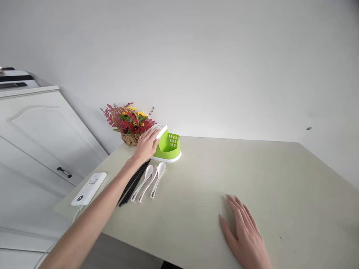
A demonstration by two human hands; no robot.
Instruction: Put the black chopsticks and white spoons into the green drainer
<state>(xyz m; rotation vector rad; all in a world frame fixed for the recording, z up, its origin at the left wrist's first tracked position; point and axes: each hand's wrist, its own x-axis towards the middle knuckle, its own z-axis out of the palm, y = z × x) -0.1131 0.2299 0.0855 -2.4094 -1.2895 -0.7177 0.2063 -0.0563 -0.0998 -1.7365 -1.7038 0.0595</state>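
At the back left of the table, a green plastic utensil holder (171, 153) with a white base and a white top stands upright. My left hand (146, 144) reaches over its left side, fingers across the white top and thumb on the near side, gripping it. Three white spoons (148, 183) lie in front of the holder, bowls towards it. Several black chopsticks (133, 185) lie beside them on the left, partly covered by my left forearm. My right hand (244, 231) rests at the right front of the table, fingers stretched out and thumb apart, holding nothing.
A wicker basket (130, 139) of red and yellow flowers stands behind my left hand. On the table's left edge lies a white power bank (89, 188) with a cable. A white cabinet (36, 130) is at the left, and a wall (213, 74) borders the table's back.
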